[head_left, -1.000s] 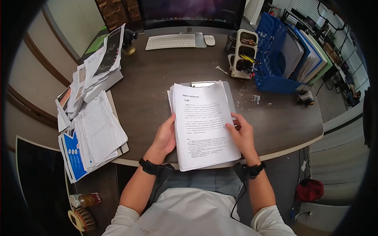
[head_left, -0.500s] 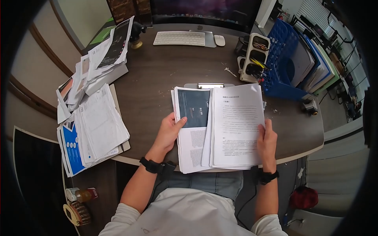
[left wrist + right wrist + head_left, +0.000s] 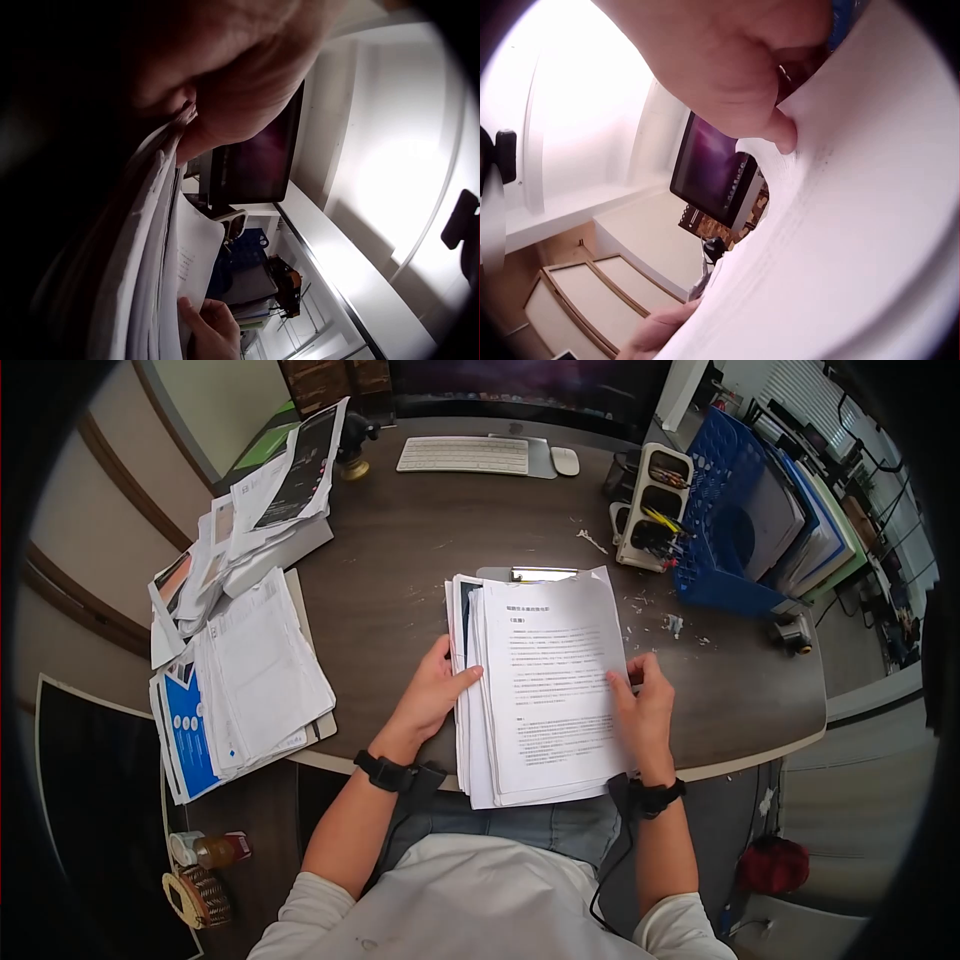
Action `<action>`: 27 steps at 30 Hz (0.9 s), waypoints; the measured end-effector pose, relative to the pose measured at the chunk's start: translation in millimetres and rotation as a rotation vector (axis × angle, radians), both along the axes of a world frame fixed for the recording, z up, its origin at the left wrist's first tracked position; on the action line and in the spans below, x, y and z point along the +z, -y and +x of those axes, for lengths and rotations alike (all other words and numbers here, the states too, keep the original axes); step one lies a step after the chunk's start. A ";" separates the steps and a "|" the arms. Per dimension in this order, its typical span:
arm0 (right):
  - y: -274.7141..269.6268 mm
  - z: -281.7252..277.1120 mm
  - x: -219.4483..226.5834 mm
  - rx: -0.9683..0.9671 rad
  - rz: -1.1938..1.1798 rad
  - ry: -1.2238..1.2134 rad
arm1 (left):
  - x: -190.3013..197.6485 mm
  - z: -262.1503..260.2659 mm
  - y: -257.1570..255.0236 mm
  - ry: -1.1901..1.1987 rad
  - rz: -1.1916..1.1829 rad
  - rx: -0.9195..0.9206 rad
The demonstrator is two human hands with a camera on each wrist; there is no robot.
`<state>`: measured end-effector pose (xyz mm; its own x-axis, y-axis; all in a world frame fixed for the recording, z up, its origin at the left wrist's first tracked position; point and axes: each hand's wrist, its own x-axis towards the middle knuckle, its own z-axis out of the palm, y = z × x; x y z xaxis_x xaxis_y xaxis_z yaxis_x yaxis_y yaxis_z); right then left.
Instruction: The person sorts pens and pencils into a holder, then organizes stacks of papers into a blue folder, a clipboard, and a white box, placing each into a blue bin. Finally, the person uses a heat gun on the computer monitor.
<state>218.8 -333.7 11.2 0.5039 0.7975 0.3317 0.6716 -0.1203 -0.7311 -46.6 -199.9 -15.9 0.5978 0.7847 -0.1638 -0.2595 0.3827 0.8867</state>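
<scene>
A: What is nearest, low in the frame?

B: A thick stack of papers [image 3: 540,695], white and flat, lying at the bench's [image 3: 400,560] near edge in the lower centre. The left hand [image 3: 432,695] rests on its left side, thumb pressing on the sheets, fingers hidden underneath. The right hand [image 3: 642,705] pinches the top printed sheet at its right margin.

A: Anything hard to read?

B: The print is too small. A dark cover peeks out beneath, mostly covered, as is a clipboard's metal clip [image 3: 543,573].

A: Farther off?

B: Two loose paper heaps at left, one blue mesh file rack [image 3: 722,530] at upper right, one white keyboard [image 3: 463,456] at top.
</scene>
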 end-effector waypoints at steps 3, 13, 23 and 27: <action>4.2 12.1 4.5 -0.044 -0.085 -0.099 | -4.0 -2.4 -0.3 0.002 -0.013 0.003; 24.8 37.0 22.8 -0.219 0.068 0.387 | -0.4 1.6 -0.7 -0.006 -0.052 0.050; 33.9 21.2 78.8 0.170 0.438 -1.031 | 3.6 7.2 3.8 -0.074 0.077 0.064; 41.3 49.6 65.7 0.868 0.338 -1.060 | -1.2 6.6 1.3 -0.086 0.092 0.075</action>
